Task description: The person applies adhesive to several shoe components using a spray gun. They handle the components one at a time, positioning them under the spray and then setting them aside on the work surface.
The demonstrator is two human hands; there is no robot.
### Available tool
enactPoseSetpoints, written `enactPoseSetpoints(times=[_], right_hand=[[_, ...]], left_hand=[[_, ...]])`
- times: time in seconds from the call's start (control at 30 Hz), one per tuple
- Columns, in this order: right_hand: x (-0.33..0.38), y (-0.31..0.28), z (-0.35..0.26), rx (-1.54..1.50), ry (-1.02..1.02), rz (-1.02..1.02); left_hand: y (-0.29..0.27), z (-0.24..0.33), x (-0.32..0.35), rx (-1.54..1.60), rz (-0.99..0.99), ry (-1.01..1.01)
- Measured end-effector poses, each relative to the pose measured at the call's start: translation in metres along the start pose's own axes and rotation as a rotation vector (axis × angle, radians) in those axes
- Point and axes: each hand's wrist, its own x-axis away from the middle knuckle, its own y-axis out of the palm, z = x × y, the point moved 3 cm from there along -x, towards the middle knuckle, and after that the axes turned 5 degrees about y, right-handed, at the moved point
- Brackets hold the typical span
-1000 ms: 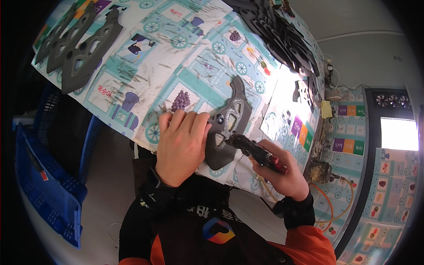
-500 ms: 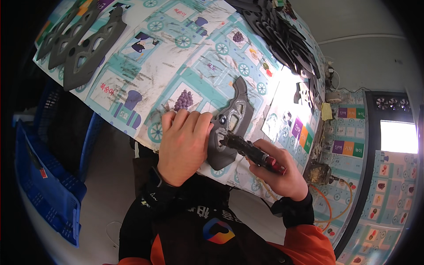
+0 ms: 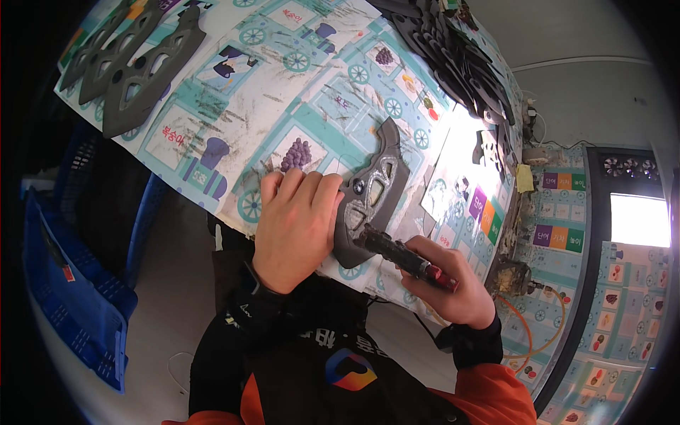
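Observation:
A grey foam-like part [image 3: 393, 193] with cut-out openings lies on the paper-covered table in front of me. Glossy, wet-looking streaks, like glue, run around its openings. My left hand [image 3: 297, 230] is closed at its left edge, fingers curled and pressing there; the fingertips are partly hidden. In my right hand [image 3: 453, 283] is a dark, grimy pen-like glue applicator [image 3: 397, 253] with a red rear end. My fingers are wrapped round it. Its tip is over the lower right side of the part; whether it touches cannot be told.
Several similar grey parts [image 3: 154, 74] lie at the far left of the table [image 3: 234, 152]. A large heap of dark parts [image 3: 453, 64] covers the far right. A blue plastic crate [image 3: 78, 297] stands at the left, below table level. An orange hose [image 3: 528, 333] hangs at the right.
The applicator's tip has shifted slightly down and right, from the lower opening toward the part's right edge. The part has moved slightly up in view. My left hand has stayed nearly still.

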Motion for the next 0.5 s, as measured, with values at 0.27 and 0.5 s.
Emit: enactPoseSetpoints(times=[0.27,0.5], right_hand=[[0.042,-0.004,0.025,-0.203,0.101,0.118],[0.057,0.007,0.130,-0.031,0.288,0.805]], left_hand=[[-0.012,0.000,0.002,0.047,-0.022,0.013],[-0.047,0.013,-0.008,0.307,0.048,-0.032]])
